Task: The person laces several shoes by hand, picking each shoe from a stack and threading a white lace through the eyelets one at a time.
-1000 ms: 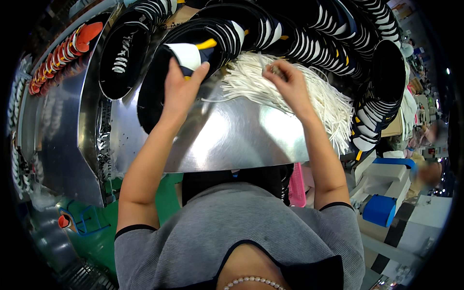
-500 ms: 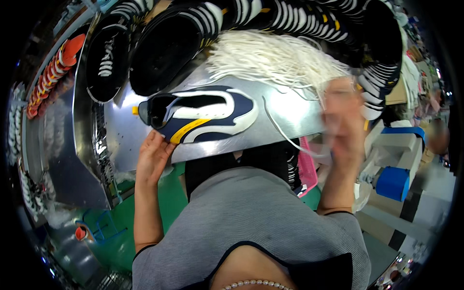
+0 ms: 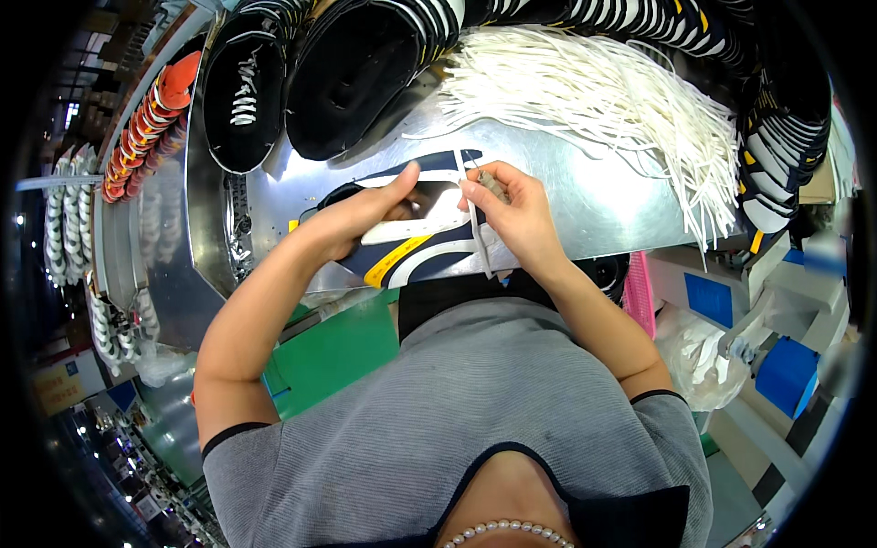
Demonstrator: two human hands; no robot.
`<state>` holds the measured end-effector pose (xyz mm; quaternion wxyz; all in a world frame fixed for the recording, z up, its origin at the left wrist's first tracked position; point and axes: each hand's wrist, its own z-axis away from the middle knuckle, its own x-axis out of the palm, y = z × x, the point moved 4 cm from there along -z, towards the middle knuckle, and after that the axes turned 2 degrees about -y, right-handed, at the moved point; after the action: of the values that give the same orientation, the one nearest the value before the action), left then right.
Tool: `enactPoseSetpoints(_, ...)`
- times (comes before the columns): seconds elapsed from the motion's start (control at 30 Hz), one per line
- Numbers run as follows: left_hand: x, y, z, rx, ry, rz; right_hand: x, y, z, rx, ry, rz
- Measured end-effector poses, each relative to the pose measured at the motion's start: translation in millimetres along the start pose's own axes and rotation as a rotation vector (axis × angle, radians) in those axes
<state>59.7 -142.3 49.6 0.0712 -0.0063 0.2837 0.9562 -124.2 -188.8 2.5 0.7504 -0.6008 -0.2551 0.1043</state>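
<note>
A navy and white shoe upper (image 3: 430, 258) with a yellow stripe lies on the metal table in front of me, its toe toward the right. My left hand (image 3: 379, 212) grips it at the opening, thumb on top and fingers reaching inside, partly hidden. At the front end of the eyelet rows, my right hand (image 3: 513, 205) pinches a white shoelace (image 3: 479, 239). One stretch of the lace hangs down across the toe side, and a short end sticks up above the fingers. Whether it passes through an eyelet I cannot tell.
Beyond the upper, a large heap of white laces (image 3: 594, 100) spreads over the metal table (image 3: 566, 205). Stacked dark shoe uppers (image 3: 352, 82) curve along the back and right. Red-orange pieces (image 3: 151, 123) line the left. A pink basket (image 3: 639, 297) stands below the table's edge.
My right hand has come left from the lace heap to the upper, bringing the lace. My left hand has shifted from the upper's near edge onto its opening.
</note>
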Motion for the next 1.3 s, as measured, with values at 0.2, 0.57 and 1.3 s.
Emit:
enactPoseSetpoints(0.2,31,4,-16,0.367,-0.267,0.426,-9,-11,3,-0.009,0.049,-0.071)
enactPoseSetpoints(0.57,46,0,-3,0.585,-0.111,0.422,-9,-24,9,0.075,-0.083,0.006)
enactPoseSetpoints(1.3,57,-6,8,0.806,0.304,0.306,-11,-48,27,0.055,-0.051,0.256)
